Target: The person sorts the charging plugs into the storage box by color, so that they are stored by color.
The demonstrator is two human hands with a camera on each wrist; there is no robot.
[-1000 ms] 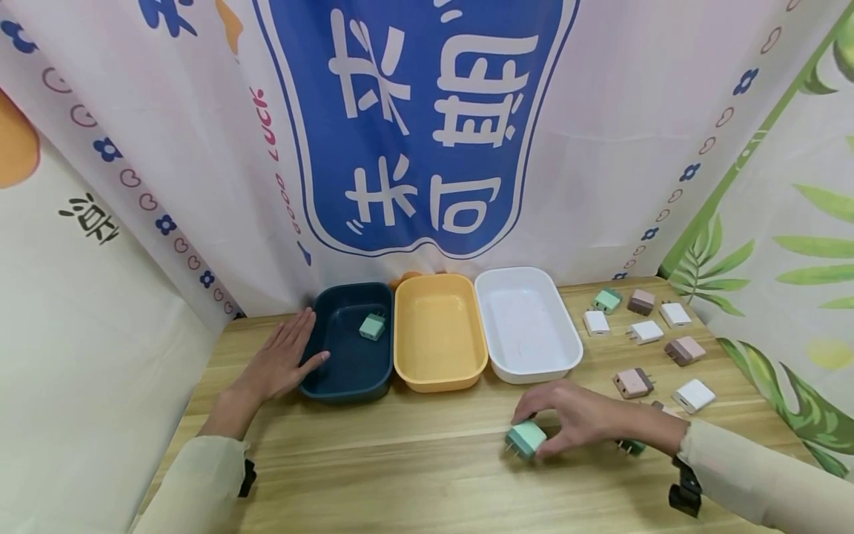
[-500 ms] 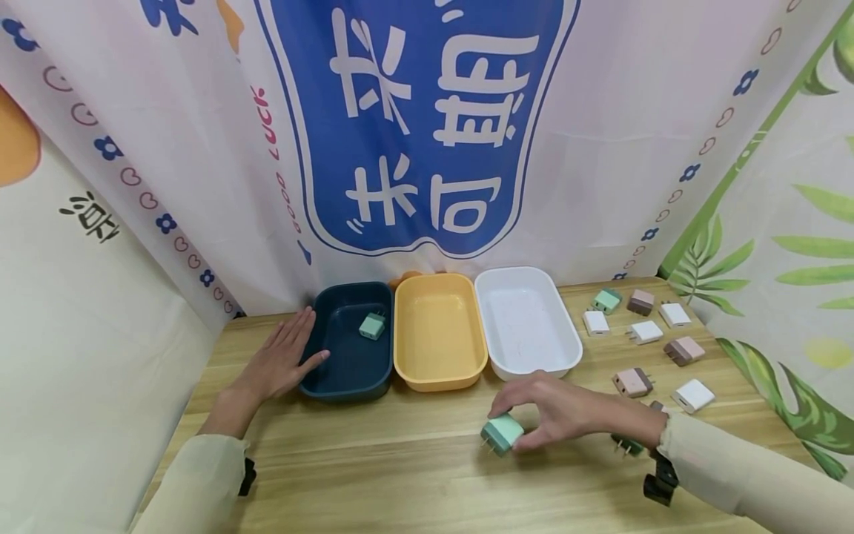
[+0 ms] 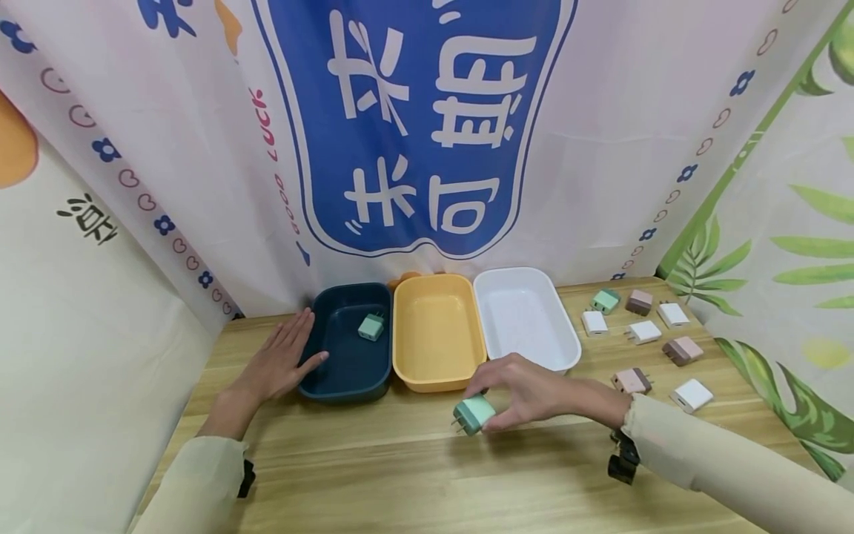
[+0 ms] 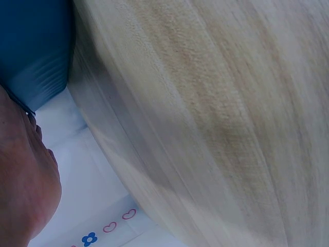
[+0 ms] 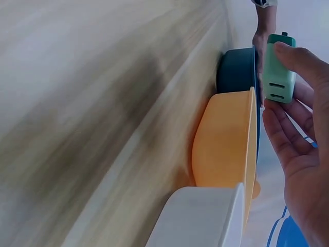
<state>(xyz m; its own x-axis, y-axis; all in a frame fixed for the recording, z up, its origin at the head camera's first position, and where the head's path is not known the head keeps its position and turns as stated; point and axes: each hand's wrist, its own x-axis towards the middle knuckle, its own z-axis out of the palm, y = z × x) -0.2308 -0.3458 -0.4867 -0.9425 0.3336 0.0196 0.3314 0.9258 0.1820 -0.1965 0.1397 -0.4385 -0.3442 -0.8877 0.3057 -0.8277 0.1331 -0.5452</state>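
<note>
My right hand pinches a green charger plug between thumb and fingers, above the table in front of the yellow bin. In the right wrist view two slots show on the end of the green charger plug. My left hand rests with straight fingers along the left rim of the dark blue bin. Inside that bin lies another green charger plug. The left wrist view catches part of the left hand beside the blue bin's wall.
A white bin stands right of the yellow one. Several charger plugs lie at the table's right side, among them a white plug, a pink-brown plug and a green plug. A printed curtain hangs behind.
My right hand has moved left and slightly away from me with the green charger plug, from in front of the white bin toward the yellow one. The left hand has stayed put.
</note>
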